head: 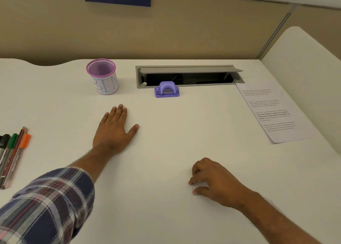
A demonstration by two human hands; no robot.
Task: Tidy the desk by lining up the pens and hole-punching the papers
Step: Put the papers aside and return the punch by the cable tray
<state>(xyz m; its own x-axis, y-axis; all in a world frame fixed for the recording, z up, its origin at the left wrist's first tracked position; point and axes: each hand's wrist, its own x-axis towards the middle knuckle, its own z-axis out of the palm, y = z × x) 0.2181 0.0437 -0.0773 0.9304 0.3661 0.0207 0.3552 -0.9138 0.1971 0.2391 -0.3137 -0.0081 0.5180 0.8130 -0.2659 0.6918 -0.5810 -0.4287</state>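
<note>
White desk (166, 142), seemingly idle hands.

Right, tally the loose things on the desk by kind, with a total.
Mesh cups: 1
Hole punches: 1
Printed paper stacks: 1; sheet count cannot be told
Pens and pencils: at least 5, row cut off by the frame edge
Total: at least 8

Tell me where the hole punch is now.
The purple hole punch sits at the desk's far middle, against the open cable tray, right of the mesh cup.
</note>
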